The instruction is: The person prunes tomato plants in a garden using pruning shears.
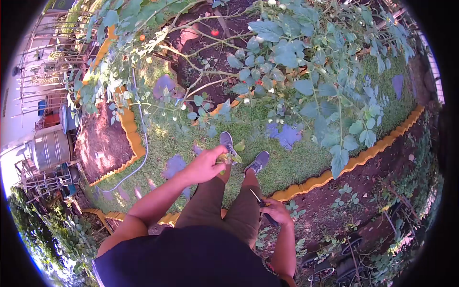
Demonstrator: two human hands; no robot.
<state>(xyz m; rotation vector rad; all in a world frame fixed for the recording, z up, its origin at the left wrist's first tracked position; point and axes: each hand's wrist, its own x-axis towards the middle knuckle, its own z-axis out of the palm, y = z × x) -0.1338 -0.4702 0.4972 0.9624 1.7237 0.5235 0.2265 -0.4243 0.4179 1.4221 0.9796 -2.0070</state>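
My left hand [205, 165] is closed around a small bunch of green and yellowish leaves [233, 158], held out in front of my legs above the grass. Low at my right thigh, my right hand [278, 212] grips pruning shears [256, 195] with a thin pointed metal tip and dark handles. The tip points up and away from me. Ahead of both hands spreads a tomato plant [287, 52] with long bare stems, small pale fruits and a red tomato [214, 32]. Neither hand touches the plant.
Wavy yellow edging [311, 184] borders the soil beds on several sides. A pale hose [145, 143] curves over the grass at the left. Flat purplish stepping stones [289, 136] lie in the lawn. A metal drum [50, 148] stands at far left.
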